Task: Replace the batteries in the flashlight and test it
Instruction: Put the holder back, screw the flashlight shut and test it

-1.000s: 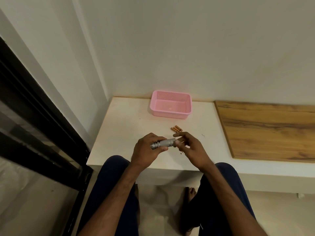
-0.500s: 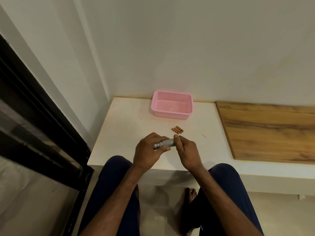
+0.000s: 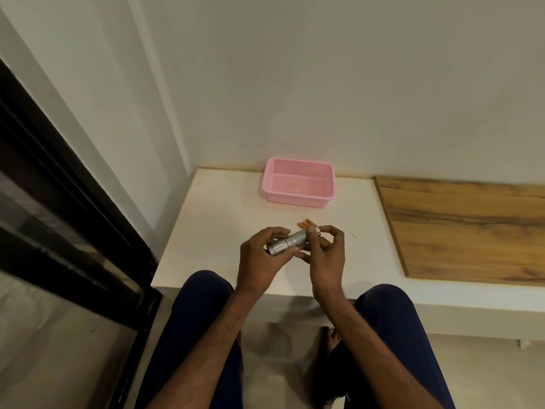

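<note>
A small silver flashlight (image 3: 290, 241) is held level above the white table (image 3: 212, 225), its head pointing left. My left hand (image 3: 259, 258) wraps the head end. My right hand (image 3: 326, 255) pinches the tail end with thumb and fingers. Just beyond the flashlight, a few orange batteries (image 3: 305, 223) lie side by side on the table, partly hidden behind the flashlight's tail.
A pink plastic basket (image 3: 299, 185) stands near the wall at the back of the table. A wooden board (image 3: 466, 228) covers the surface to the right. A black-framed glass door (image 3: 59, 208) runs along the left. My knees sit under the table's front edge.
My right hand has shifted along the tail end, fingers lifting and curling over it. The flashlight has tilted slightly, its tail now higher and nearer the batteries.
</note>
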